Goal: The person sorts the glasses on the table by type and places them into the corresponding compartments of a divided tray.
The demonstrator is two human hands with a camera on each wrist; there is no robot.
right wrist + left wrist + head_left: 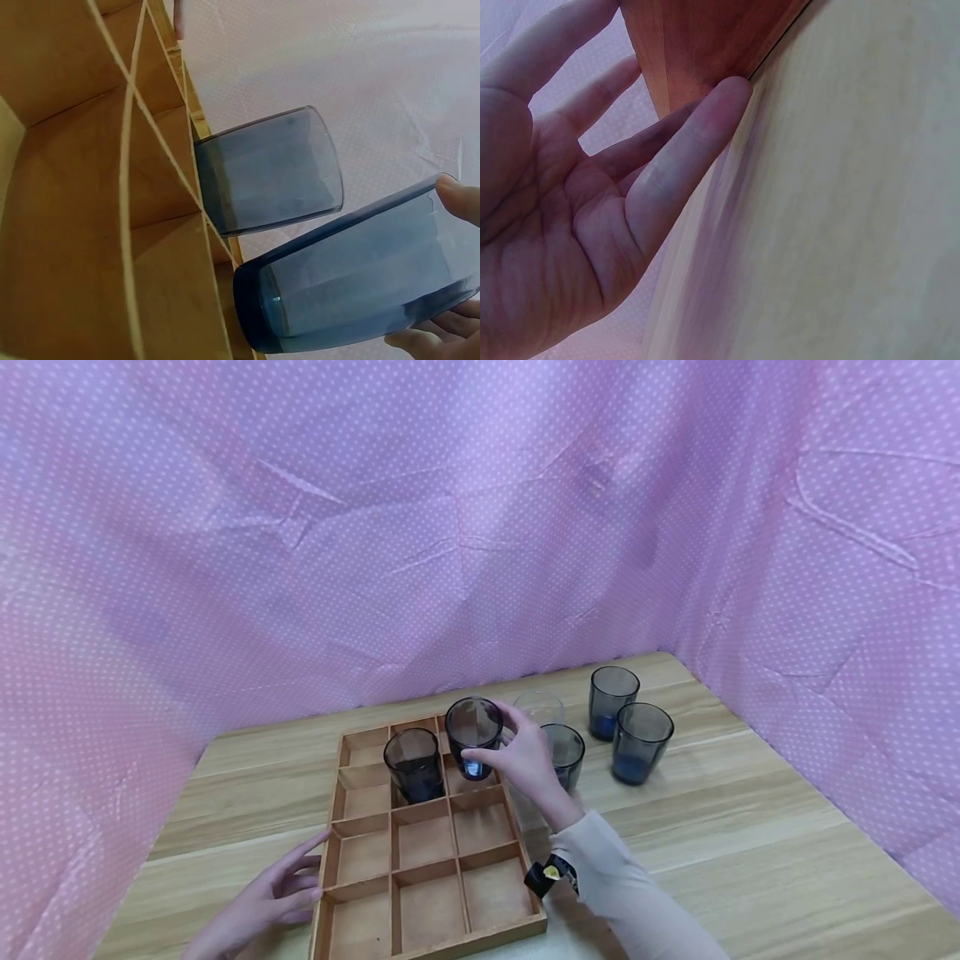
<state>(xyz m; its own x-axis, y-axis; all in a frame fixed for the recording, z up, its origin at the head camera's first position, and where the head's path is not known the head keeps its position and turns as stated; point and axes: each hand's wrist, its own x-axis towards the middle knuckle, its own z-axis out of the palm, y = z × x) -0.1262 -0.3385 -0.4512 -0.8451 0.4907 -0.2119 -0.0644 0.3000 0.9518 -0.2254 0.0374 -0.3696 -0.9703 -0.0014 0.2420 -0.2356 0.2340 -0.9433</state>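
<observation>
My right hand (531, 762) grips a smoky blue-grey drinking glass (472, 727) around its sides, thumb on the near side. The glass is upright over the right column of a wooden divided tray (457, 867), in the second row from the back. In the right wrist view, the base of this held glass (337, 289) is close to the dividers; contact with the tray floor cannot be told. A second smoky glass (415, 768) stands beside it in the middle column. At the tray's left side, my left hand (262, 897) rests fingertips against the outer wall, fingers loosely extended.
To the right of the tray, a smoky glass (566, 750) is partly hidden by my right hand, with a clear glass (542, 700) behind it. Two more smoky glasses (613, 689) (639, 743) stand farther right. Pink dotted cloth (420, 568) hangs behind the wooden table (720, 814).
</observation>
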